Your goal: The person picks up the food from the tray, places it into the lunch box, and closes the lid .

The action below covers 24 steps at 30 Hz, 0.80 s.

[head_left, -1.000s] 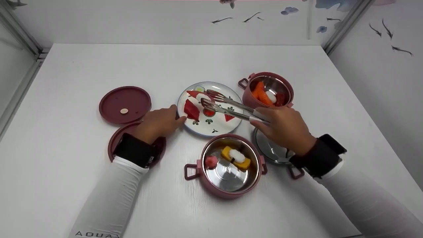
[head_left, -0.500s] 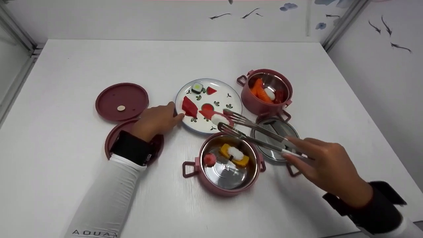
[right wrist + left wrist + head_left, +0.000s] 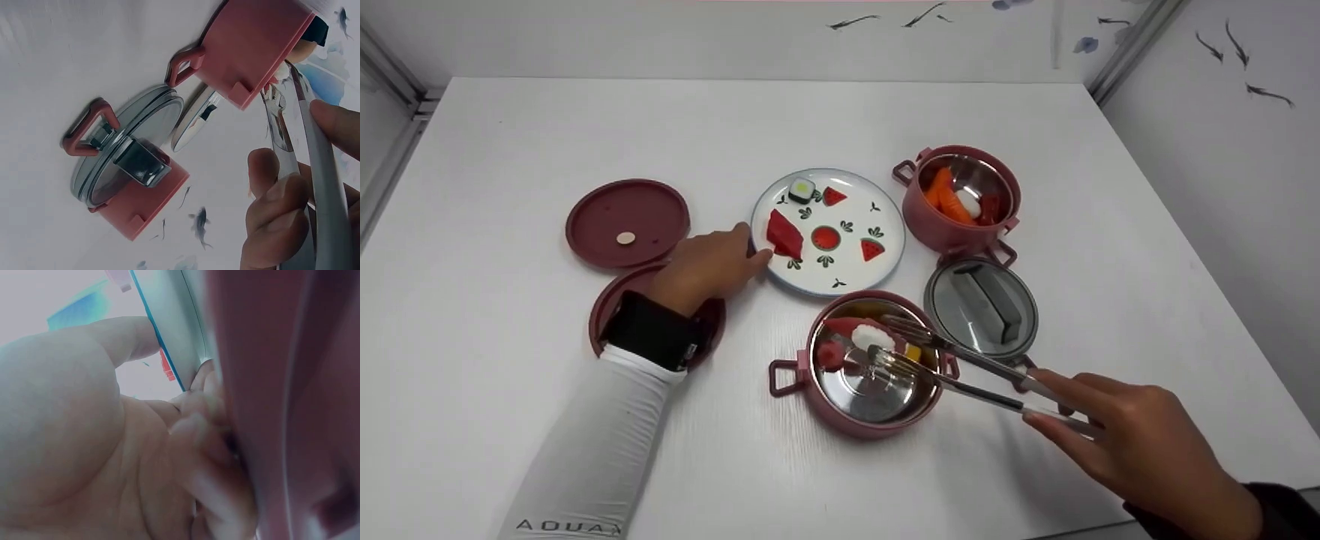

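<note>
My left hand (image 3: 706,266) holds the left rim of a white plate (image 3: 851,206), thumb on the edge and fingers curled in the left wrist view. A toy sushi roll (image 3: 801,190) and a folded red piece (image 3: 784,235) lie on the plate. My right hand (image 3: 1147,431) grips metal tongs (image 3: 982,392), fork-like tips apart inside the front pink pot (image 3: 859,427). Right at those tips is a toy sushi (image 3: 872,337) with red topping and white rice. Beside it are a pink ball (image 3: 830,355) and a partly covered yellow piece (image 3: 913,352).
Behind on the right stands another pink pot (image 3: 945,231) with orange, white and red toy food. A grey glass lid (image 3: 952,307) lies between the pots. Two dark red round plates or lids (image 3: 585,236) sit left, one under my left forearm; a small pale disc (image 3: 625,238) rests on the farther one.
The tongs have carried the red-and-white sushi from the plate into the front pot. My right hand has moved right and toward me. My left hand has stayed at the plate's rim.
</note>
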Tool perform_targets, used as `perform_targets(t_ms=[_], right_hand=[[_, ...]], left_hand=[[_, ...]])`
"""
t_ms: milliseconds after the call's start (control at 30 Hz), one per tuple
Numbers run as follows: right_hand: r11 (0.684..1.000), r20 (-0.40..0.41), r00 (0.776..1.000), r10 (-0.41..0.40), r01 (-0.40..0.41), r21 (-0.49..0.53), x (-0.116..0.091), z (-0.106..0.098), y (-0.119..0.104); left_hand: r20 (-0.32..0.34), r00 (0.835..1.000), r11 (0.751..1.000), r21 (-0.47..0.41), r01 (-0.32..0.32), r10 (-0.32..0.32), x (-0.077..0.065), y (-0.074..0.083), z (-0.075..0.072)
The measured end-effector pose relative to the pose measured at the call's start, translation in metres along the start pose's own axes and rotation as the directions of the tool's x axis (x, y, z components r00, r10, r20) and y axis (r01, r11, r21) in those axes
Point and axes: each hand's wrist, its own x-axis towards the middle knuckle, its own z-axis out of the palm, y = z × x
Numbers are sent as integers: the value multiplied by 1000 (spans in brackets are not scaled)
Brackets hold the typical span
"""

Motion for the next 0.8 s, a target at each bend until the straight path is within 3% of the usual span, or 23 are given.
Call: perform_targets(t_ms=[167, 467, 633, 800], right_hand=[[1000, 1, 1000, 18, -18, -11, 1, 1, 0], [998, -91, 994, -59, 61, 20, 15, 4, 2], [998, -89, 995, -37, 42, 51, 39, 10, 3], [996, -104, 993, -52, 59, 61, 76, 25, 9]], left_hand=[[2, 1000, 1000, -4, -2, 2, 0, 0, -2], [-2, 1000, 1000, -7, 4, -4, 0, -2, -3], [-11, 1000, 1000, 6, 7, -7, 0, -1, -3], [-11, 1000, 1000, 15, -3, 3, -1, -1, -3]])
